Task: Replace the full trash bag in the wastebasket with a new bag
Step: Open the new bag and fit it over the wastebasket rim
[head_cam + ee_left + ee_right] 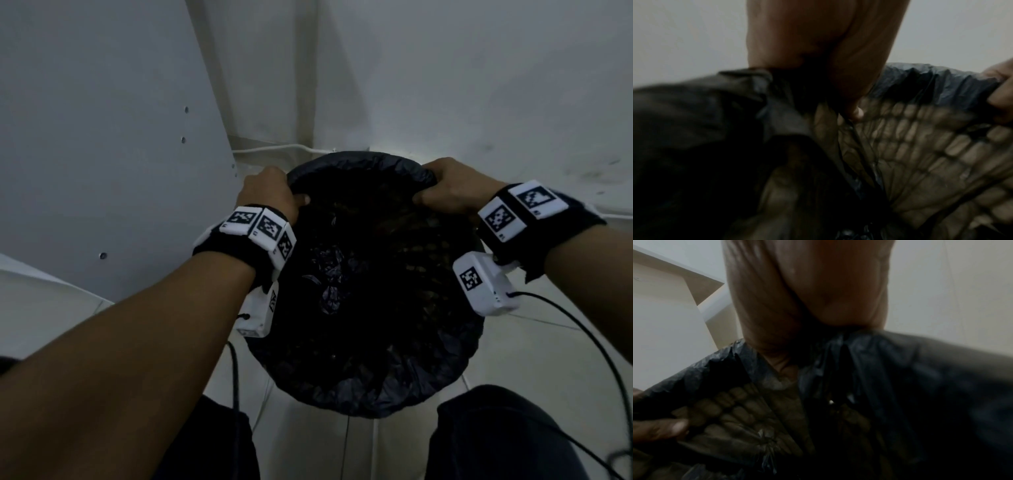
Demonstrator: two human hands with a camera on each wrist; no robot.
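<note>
A round mesh wastebasket (445, 370) stands on the floor, lined with a black trash bag (359, 164) whose edge is folded over the rim. Crumpled dark plastic (329, 274) lies inside. My left hand (274, 192) grips the bag's edge at the far-left rim, thumb inside. My right hand (448, 192) grips the edge at the far-right rim. In the left wrist view the left hand (838, 81) pinches the black plastic (920, 78), and the basket's mesh (920, 138) shows through the film. The right wrist view shows the right hand (797, 337) holding bunched bag film (838, 353).
The basket sits in a corner between a grey cabinet panel (102, 154) on the left and a white wall (479, 85) behind. A white cable (274, 149) runs along the wall base. My knees (496, 435) flank the basket, and black wrist cables (599, 359) hang down.
</note>
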